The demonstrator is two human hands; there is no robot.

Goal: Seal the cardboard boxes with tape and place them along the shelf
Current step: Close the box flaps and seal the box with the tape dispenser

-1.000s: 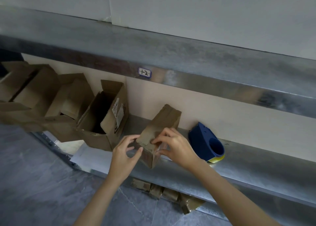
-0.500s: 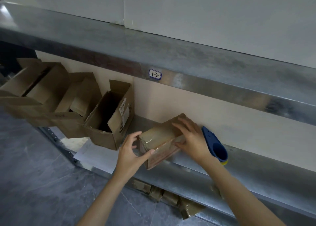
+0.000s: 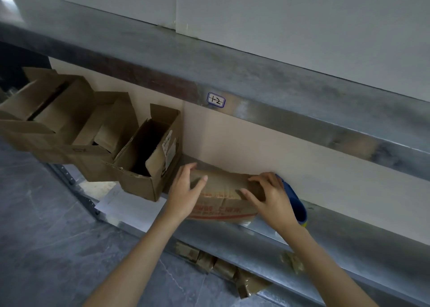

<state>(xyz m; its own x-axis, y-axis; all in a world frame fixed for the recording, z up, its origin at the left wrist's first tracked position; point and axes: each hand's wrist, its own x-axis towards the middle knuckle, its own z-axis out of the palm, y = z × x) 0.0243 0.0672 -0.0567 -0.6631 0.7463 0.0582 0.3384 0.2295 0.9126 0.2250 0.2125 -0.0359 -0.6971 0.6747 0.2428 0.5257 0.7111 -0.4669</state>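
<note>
Small brown cardboard box [image 3: 223, 197], creased and oblong w/ red print on its front face, lies lengthwise on dull metal shelf [image 3: 349, 232], near its back edge. L hand [image 3: 186, 190] wraps box's left end, thumb across top, fingers behind. R hand [image 3: 272, 197] curls over right end, thumb on front. Blue plastic tape dispenser [image 3: 296, 204] just beyond R hand. Open boxes [image 3: 149, 162] toward shelf's left end.

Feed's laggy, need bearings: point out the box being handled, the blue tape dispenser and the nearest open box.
handled box [image 3: 223, 204], head view, printed front face.
blue tape dispenser [image 3: 299, 208], head view, side wall.
open box [image 3: 136, 185], head view, front wall.
</note>
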